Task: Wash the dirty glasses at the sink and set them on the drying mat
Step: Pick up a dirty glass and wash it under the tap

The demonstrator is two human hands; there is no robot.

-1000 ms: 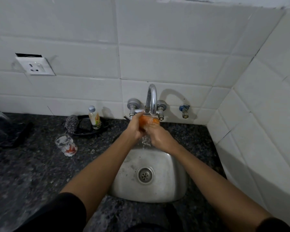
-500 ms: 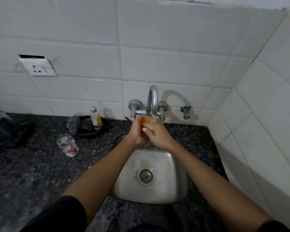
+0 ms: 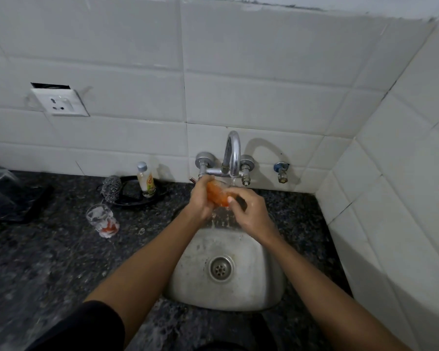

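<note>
Both hands over sink (image 3: 228,295): left hand (image 3: 200,201) and right hand (image 3: 251,214) grip clamped on orange-stained glass (image 3: 217,196) under tap (image 3: 232,153); second glass (image 3: 103,220) left on surface (image 3: 48,262).

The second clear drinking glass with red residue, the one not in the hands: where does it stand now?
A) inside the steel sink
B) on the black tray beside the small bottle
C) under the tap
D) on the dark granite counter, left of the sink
D: the clear drinking glass with red residue stands on the dark granite counter, left of the steel sink and in front of the black tray.
</note>
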